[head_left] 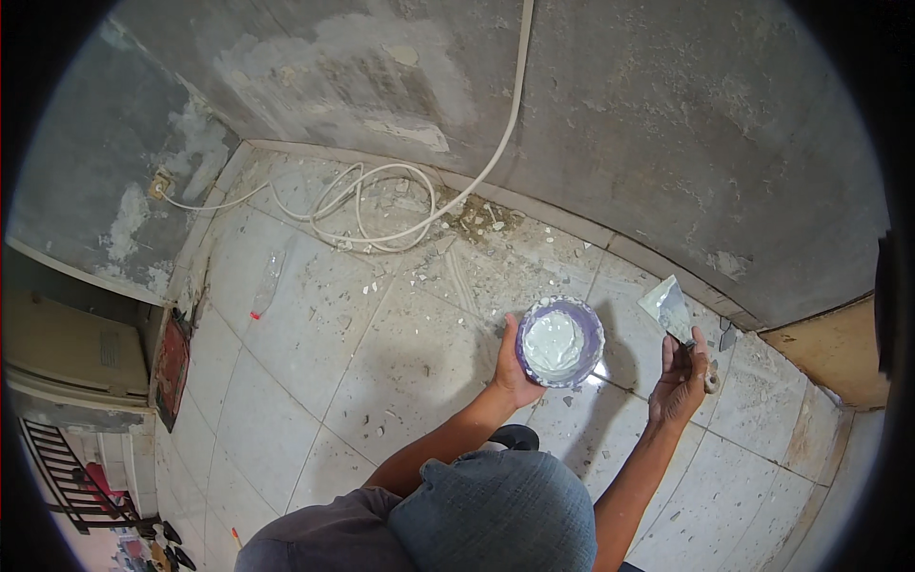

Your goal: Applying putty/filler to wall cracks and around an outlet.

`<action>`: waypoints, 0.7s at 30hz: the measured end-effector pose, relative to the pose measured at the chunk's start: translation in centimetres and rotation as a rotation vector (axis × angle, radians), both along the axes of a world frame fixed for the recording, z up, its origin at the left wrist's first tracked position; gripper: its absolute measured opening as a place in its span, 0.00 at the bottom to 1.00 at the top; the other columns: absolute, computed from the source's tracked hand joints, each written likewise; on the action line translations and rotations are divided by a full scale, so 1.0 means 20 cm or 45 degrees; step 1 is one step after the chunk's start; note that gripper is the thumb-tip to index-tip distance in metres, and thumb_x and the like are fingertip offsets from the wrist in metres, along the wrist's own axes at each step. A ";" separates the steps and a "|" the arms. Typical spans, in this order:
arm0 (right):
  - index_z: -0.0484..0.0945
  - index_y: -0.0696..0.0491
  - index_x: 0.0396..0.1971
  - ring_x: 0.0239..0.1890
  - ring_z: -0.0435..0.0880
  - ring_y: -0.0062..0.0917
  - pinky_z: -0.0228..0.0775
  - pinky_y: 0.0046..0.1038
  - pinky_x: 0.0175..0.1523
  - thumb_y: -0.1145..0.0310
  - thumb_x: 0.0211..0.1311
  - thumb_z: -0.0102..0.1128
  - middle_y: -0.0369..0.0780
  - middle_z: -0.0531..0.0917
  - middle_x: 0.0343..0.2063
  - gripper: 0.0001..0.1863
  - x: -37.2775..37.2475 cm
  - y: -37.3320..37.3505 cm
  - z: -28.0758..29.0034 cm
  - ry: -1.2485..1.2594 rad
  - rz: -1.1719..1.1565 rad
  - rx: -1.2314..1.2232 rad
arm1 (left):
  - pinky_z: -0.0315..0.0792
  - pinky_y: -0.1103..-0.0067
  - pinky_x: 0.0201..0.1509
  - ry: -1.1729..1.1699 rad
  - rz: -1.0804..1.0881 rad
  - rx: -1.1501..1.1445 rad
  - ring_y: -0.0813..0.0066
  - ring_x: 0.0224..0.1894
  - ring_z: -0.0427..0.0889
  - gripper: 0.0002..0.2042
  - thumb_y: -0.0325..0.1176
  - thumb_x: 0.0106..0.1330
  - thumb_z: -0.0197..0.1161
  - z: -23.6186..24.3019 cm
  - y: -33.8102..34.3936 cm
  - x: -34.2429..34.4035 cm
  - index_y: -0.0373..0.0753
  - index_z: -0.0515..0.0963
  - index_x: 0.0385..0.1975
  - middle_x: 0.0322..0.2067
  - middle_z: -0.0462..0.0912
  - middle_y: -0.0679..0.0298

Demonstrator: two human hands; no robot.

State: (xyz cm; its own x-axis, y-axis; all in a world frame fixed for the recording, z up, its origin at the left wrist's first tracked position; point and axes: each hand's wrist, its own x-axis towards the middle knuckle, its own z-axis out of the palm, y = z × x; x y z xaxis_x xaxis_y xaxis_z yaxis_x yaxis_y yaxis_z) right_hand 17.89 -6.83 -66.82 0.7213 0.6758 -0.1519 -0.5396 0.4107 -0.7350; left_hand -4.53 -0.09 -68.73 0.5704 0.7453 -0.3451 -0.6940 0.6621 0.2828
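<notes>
Two bare hands are held out over a tiled floor [253, 386], each one gripping something. The left hand [516, 377] cradles a round purple bowl [592, 334] from its left side: the thumb presses against the outer wall, while the other fingers are tucked underneath, mostly hidden. Inside the bowl is thick, creamy white paste [553, 345], with more smeared around the rim. To the right, well apart from the bowl, the right hand [679, 389] pinches a putty knife [664, 302]; its fingers are curled around the handle, whose end pokes out to the right, and the pale-smeared blade points away beyond the fingertips. Near the floor's left edge lies a clear plastic bottle [271, 276] with a red cap. A white cable [524, 48] loops along the floor's far edge, among pale chips.
</notes>
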 end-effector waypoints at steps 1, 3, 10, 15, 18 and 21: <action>0.73 0.64 0.52 0.43 0.83 0.27 0.78 0.29 0.55 0.65 0.65 0.55 0.44 0.82 0.38 0.21 0.00 0.00 0.00 -0.001 -0.002 -0.001 | 0.61 0.60 0.66 -0.001 -0.002 -0.001 0.58 0.61 0.69 0.40 0.71 0.60 0.43 0.00 0.00 0.00 0.43 0.65 0.62 0.60 0.70 0.58; 0.72 0.65 0.51 0.42 0.84 0.29 0.78 0.29 0.55 0.66 0.64 0.56 0.45 0.82 0.38 0.21 0.01 0.00 -0.02 0.042 -0.023 0.013 | 0.62 0.61 0.65 -0.011 -0.023 -0.021 0.59 0.60 0.71 0.38 0.68 0.61 0.46 0.00 0.01 -0.01 0.43 0.67 0.60 0.59 0.72 0.58; 0.72 0.66 0.52 0.43 0.84 0.32 0.78 0.30 0.54 0.67 0.65 0.54 0.48 0.81 0.41 0.21 0.02 -0.02 -0.05 0.080 -0.024 0.007 | 0.63 0.62 0.64 0.044 -0.012 -0.048 0.59 0.59 0.72 0.34 0.64 0.62 0.49 -0.04 0.00 0.00 0.42 0.70 0.58 0.56 0.74 0.58; 0.71 0.66 0.53 0.42 0.84 0.33 0.78 0.31 0.55 0.66 0.65 0.53 0.48 0.81 0.41 0.22 0.04 -0.02 -0.06 0.091 -0.016 0.048 | 0.65 0.63 0.63 0.041 -0.032 -0.068 0.59 0.57 0.73 0.33 0.63 0.63 0.49 -0.03 0.00 0.01 0.42 0.70 0.58 0.56 0.74 0.58; 0.70 0.66 0.53 0.43 0.83 0.34 0.77 0.32 0.55 0.65 0.66 0.53 0.49 0.81 0.41 0.22 0.07 -0.03 -0.05 0.124 -0.017 0.036 | 0.65 0.63 0.63 0.042 -0.049 -0.078 0.59 0.57 0.74 0.33 0.62 0.63 0.48 -0.01 -0.01 0.03 0.42 0.70 0.58 0.56 0.75 0.57; 0.68 0.66 0.54 0.44 0.82 0.36 0.77 0.33 0.56 0.65 0.67 0.53 0.49 0.80 0.42 0.23 0.09 -0.03 -0.08 0.154 -0.023 0.013 | 0.65 0.63 0.63 0.043 -0.051 -0.106 0.59 0.57 0.74 0.33 0.62 0.63 0.48 -0.01 -0.01 0.03 0.42 0.70 0.58 0.55 0.75 0.57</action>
